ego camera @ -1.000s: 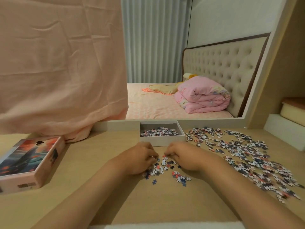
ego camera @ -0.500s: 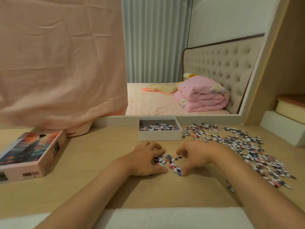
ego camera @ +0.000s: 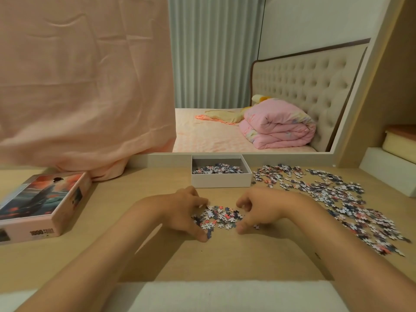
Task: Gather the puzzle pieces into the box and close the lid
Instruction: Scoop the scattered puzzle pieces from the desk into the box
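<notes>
A small heap of puzzle pieces [ego camera: 218, 217] lies on the wooden desk between my two hands. My left hand [ego camera: 182, 210] cups the heap's left side, fingers curled and thumb low against the pieces. On the right side my right hand [ego camera: 258, 209] cups it the same way. Neither hand has lifted any pieces. Behind them stands the open white box [ego camera: 221, 182] with some pieces inside. A wide spread of loose pieces [ego camera: 333, 199] covers the desk to the right. The illustrated lid [ego camera: 42, 199] lies at the left.
A large mirror [ego camera: 247, 86] leans behind the box, and a pink cloth [ego camera: 85, 91] hangs down to the desk at back left. White and cream blocks [ego camera: 389, 174] sit at the far right. The desk's white front edge [ego camera: 225, 293] is just below my arms.
Both hands have swept inward and toward me, raking scattered pieces into one tighter heap between them. The camera has dipped a little.
</notes>
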The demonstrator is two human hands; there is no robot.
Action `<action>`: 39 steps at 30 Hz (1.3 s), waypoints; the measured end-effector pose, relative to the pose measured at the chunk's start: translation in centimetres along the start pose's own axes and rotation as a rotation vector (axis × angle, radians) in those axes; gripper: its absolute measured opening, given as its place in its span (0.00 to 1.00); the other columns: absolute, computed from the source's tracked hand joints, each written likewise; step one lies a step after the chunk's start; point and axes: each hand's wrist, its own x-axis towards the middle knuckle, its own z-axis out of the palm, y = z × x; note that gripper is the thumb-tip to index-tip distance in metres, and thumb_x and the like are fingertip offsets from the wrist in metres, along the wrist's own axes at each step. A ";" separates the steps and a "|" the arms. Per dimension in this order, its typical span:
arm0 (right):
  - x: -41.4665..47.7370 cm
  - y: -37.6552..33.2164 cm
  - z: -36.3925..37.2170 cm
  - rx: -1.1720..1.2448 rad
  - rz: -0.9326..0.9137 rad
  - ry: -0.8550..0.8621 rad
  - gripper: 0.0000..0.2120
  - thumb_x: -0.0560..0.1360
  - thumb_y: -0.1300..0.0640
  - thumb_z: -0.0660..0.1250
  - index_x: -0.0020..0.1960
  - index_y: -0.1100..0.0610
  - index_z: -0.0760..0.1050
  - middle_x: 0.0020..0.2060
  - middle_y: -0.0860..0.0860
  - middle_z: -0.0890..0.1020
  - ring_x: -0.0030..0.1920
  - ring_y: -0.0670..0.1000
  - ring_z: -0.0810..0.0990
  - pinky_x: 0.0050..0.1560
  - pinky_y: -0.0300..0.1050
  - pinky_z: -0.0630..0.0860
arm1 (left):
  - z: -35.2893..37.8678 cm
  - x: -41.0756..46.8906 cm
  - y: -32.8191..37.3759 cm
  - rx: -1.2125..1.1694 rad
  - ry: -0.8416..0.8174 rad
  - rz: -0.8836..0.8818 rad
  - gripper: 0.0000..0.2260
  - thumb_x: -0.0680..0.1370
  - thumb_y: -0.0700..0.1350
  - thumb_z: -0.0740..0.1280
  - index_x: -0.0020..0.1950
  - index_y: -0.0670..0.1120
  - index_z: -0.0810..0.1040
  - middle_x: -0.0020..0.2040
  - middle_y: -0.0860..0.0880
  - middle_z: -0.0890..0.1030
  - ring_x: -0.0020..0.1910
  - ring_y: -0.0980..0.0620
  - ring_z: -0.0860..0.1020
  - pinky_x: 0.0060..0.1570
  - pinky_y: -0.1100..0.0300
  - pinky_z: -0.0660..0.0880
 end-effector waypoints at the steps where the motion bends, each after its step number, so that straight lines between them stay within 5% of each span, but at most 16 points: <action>1: -0.1 -0.3 0.1 -0.012 0.009 -0.002 0.42 0.65 0.36 0.77 0.73 0.51 0.70 0.62 0.46 0.77 0.57 0.49 0.76 0.62 0.49 0.75 | 0.0 0.1 0.2 -0.007 0.007 0.020 0.44 0.69 0.67 0.71 0.79 0.54 0.58 0.67 0.54 0.63 0.67 0.51 0.66 0.68 0.50 0.67; 5: 0.4 -2.0 1.4 0.055 -0.025 0.064 0.41 0.66 0.37 0.77 0.73 0.52 0.69 0.64 0.49 0.78 0.60 0.51 0.77 0.59 0.45 0.74 | -0.1 0.1 1.0 -0.034 0.032 0.092 0.36 0.73 0.62 0.71 0.77 0.53 0.64 0.63 0.52 0.66 0.58 0.53 0.69 0.64 0.54 0.69; 11: 1.9 -3.4 2.2 0.127 -0.061 0.122 0.19 0.69 0.45 0.77 0.57 0.50 0.82 0.43 0.49 0.82 0.44 0.51 0.79 0.42 0.45 0.75 | 0.1 0.9 1.4 -0.086 0.062 0.097 0.27 0.73 0.58 0.72 0.70 0.54 0.73 0.56 0.51 0.69 0.56 0.50 0.74 0.60 0.51 0.72; 17: 2.3 -3.7 2.4 0.201 -0.040 0.213 0.18 0.67 0.48 0.79 0.56 0.49 0.84 0.38 0.46 0.80 0.39 0.46 0.76 0.35 0.39 0.69 | 0.7 1.3 1.2 -0.238 0.212 0.082 0.23 0.70 0.52 0.77 0.64 0.51 0.80 0.47 0.54 0.74 0.46 0.55 0.76 0.48 0.60 0.73; 22: 2.7 -3.2 2.4 0.404 0.039 0.218 0.15 0.64 0.52 0.82 0.49 0.51 0.85 0.40 0.49 0.86 0.40 0.50 0.84 0.48 0.49 0.83 | 0.7 1.4 1.0 -0.300 0.285 0.078 0.16 0.69 0.49 0.78 0.55 0.53 0.84 0.37 0.62 0.77 0.42 0.58 0.78 0.38 0.68 0.71; 26: 2.8 -2.9 2.6 0.529 0.037 0.207 0.08 0.66 0.57 0.82 0.43 0.54 0.85 0.36 0.51 0.86 0.33 0.48 0.83 0.42 0.46 0.83 | 1.2 1.9 0.7 -0.423 0.330 0.092 0.09 0.68 0.45 0.79 0.46 0.52 0.84 0.38 0.57 0.82 0.39 0.58 0.79 0.40 0.65 0.74; 31: 3.0 -2.7 2.7 0.736 0.042 0.167 0.13 0.66 0.60 0.81 0.49 0.59 0.84 0.41 0.56 0.86 0.32 0.51 0.82 0.42 0.47 0.84 | 2.0 2.6 -0.2 -0.650 0.371 0.085 0.07 0.68 0.41 0.79 0.42 0.50 0.84 0.36 0.52 0.83 0.32 0.60 0.77 0.37 0.65 0.75; 35: 3.3 -2.4 2.3 0.992 0.030 0.206 0.12 0.65 0.66 0.81 0.47 0.63 0.83 0.36 0.57 0.85 0.30 0.53 0.78 0.37 0.47 0.80 | 1.3 3.3 -0.6 -0.816 0.415 0.113 0.07 0.69 0.39 0.79 0.45 0.45 0.84 0.40 0.46 0.85 0.35 0.57 0.80 0.41 0.63 0.79; 39: 4.4 -1.9 -0.7 0.959 -0.018 0.282 0.13 0.66 0.63 0.80 0.50 0.60 0.84 0.40 0.56 0.87 0.33 0.50 0.83 0.39 0.42 0.82 | -1.4 4.6 -0.7 -0.915 0.469 0.163 0.07 0.71 0.37 0.77 0.48 0.40 0.84 0.40 0.44 0.84 0.37 0.55 0.80 0.43 0.61 0.80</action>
